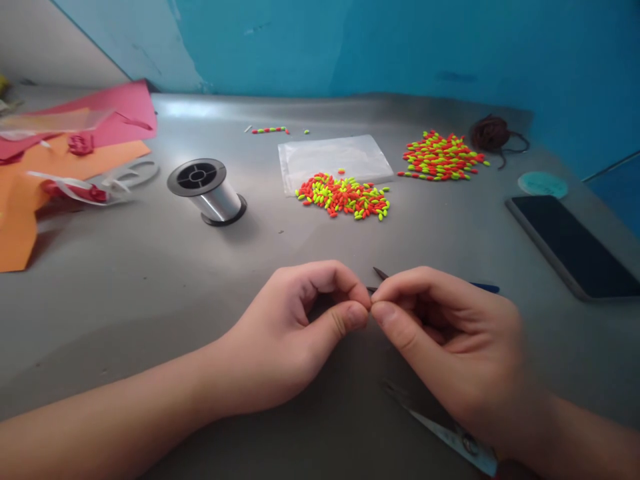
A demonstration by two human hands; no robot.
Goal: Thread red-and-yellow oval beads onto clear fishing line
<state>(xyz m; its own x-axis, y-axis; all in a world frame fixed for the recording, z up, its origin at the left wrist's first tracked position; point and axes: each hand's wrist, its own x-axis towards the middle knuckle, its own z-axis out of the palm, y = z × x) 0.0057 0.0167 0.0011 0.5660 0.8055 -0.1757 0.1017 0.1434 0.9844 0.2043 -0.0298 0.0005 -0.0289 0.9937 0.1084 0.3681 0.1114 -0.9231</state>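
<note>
While left hand (293, 337) and right hand (465, 350) pinch closed, anything in grip indiscernible, scissors (450, 440) partly hidden, cut off

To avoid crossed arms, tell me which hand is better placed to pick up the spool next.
Probably the left hand: the spool stands on that side, nearer to it, while the right hand would have to reach past it. Both hands look pinched, so neither seems freer.
</note>
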